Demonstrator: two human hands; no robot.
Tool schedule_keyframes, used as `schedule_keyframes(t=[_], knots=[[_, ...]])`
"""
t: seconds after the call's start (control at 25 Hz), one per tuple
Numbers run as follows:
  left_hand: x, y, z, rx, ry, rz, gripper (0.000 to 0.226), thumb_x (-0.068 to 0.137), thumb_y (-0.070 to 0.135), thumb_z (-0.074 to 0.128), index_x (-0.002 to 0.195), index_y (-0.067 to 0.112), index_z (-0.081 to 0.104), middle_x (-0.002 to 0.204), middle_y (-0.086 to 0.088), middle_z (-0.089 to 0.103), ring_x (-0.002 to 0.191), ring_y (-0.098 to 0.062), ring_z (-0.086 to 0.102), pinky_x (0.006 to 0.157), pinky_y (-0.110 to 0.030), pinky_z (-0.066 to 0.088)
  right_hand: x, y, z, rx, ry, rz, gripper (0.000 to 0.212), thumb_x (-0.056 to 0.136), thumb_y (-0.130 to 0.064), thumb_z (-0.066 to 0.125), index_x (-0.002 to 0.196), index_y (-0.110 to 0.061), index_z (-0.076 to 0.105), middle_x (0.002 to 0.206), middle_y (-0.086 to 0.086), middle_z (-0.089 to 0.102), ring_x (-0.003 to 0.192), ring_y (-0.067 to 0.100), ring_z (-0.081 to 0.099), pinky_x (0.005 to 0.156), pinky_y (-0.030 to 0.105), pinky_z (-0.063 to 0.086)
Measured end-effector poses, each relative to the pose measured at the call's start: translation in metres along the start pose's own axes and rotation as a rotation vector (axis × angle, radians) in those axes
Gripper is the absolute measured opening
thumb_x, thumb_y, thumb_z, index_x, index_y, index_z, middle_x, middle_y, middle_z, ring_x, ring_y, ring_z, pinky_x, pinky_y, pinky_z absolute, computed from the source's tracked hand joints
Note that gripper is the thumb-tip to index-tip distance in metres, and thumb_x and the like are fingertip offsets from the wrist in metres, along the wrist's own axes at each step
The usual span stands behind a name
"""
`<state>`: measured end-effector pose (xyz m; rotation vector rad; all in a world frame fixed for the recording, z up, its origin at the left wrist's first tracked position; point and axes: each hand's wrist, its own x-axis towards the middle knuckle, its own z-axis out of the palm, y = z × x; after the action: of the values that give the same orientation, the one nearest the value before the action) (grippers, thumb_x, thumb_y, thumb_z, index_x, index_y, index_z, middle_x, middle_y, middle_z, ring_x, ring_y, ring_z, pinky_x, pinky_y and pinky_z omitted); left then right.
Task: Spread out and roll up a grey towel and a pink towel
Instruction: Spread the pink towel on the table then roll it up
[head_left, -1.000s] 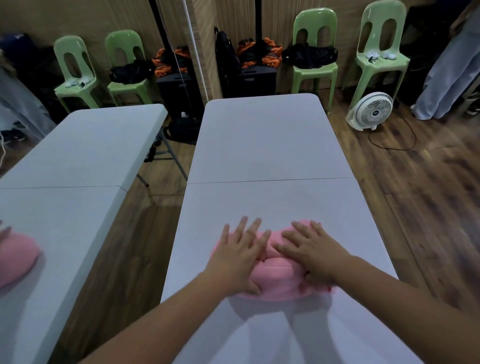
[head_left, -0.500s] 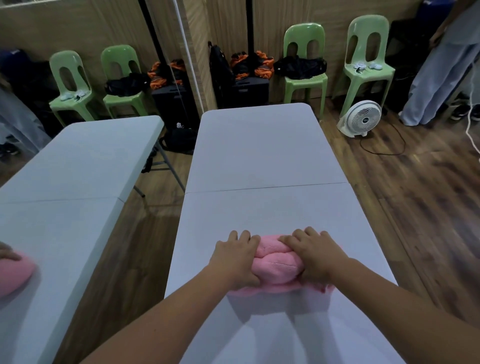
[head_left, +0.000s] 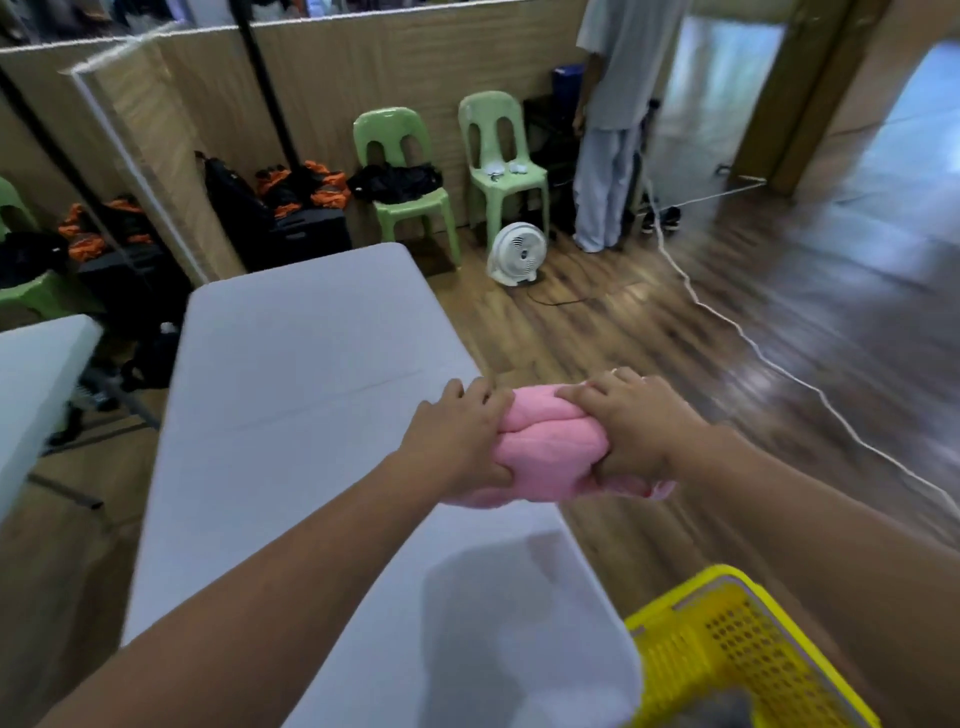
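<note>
Your left hand (head_left: 457, 441) and right hand (head_left: 631, 423) clamp the rolled soft pink terry towel (head_left: 545, 447) mid-frame over the grey table (head_left: 291, 395) edge. Light, squashy, unrolls easily; grip both ends, fingers (head_left: 576, 397) wrapped.

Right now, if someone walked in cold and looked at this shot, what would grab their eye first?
The rolled pink towel stands out first, gripped at its ends by the left hand and right hand, at the right edge of the grey table. Next comes the bright yellow basket at the bottom right, beside the table. Farther back, two green chairs line the wall, with a white fan on the floor.
</note>
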<state>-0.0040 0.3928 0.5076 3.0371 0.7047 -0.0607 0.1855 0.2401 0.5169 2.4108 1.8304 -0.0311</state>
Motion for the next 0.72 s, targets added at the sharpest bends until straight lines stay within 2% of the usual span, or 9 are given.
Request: schedule_keyframes(t=[0.16, 0.28, 0.36, 0.48, 0.72], knots=[[0.040, 0.161, 0.021, -0.054, 0.043, 0.108, 0.098, 0.059, 0.065, 0.070, 0.144, 0.032, 0.034, 0.134, 0.002, 0.043, 0.122, -0.027, 0.041, 0.082, -0.043, 0.051, -0.115, 0.124, 0.023, -0.046, -0.045, 0.097, 0.111, 0.043, -0.077, 0.061, 0.144, -0.042, 0.032, 0.129, -0.005, 0.051, 0.116, 0.023, 0.046, 0.089, 0.041, 0.047], [0.054, 0.263, 0.046, -0.111, 0.053, 0.140, 0.099, 0.056, 0.066, 0.069, 0.143, 0.033, 0.035, 0.129, 0.003, 0.045, 0.118, -0.025, 0.043, 0.079, -0.041, 0.051, -0.185, 0.197, 0.047, -0.031, -0.100, 0.129, 0.109, 0.043, -0.074, 0.049, 0.146, -0.043, 0.030, 0.130, -0.004, 0.051, 0.117, 0.024, 0.045, 0.092, 0.042, 0.044], [0.060, 0.308, 0.069, -0.155, 0.023, 0.136, 0.098, 0.056, 0.065, 0.069, 0.143, 0.032, 0.037, 0.127, 0.002, 0.046, 0.116, -0.025, 0.043, 0.080, -0.040, 0.048, -0.212, 0.230, 0.070, -0.034, -0.129, 0.120, 0.105, 0.047, -0.069, 0.053, 0.146, -0.045, 0.026, 0.132, -0.006, 0.049, 0.119, 0.023, 0.044, 0.094, 0.043, 0.041], [0.065, 0.356, 0.124, -0.192, -0.055, 0.081, 0.097, 0.054, 0.064, 0.066, 0.140, 0.030, 0.039, 0.127, 0.000, 0.047, 0.115, -0.028, 0.047, 0.088, -0.043, 0.049, -0.229, 0.264, 0.129, -0.015, -0.212, 0.082, 0.105, 0.052, -0.059, 0.065, 0.147, -0.044, 0.023, 0.133, -0.005, 0.047, 0.124, 0.024, 0.041, 0.098, 0.045, 0.039], [0.049, 0.387, 0.269, -0.231, -0.189, -0.106, 0.094, 0.058, 0.061, 0.068, 0.141, 0.035, 0.033, 0.131, 0.004, 0.042, 0.116, -0.026, 0.042, 0.084, -0.045, 0.048, -0.218, 0.273, 0.286, 0.040, -0.308, -0.071, 0.103, 0.053, -0.052, 0.067, 0.146, -0.041, 0.027, 0.134, -0.002, 0.047, 0.124, 0.027, 0.043, 0.102, 0.050, 0.037]])
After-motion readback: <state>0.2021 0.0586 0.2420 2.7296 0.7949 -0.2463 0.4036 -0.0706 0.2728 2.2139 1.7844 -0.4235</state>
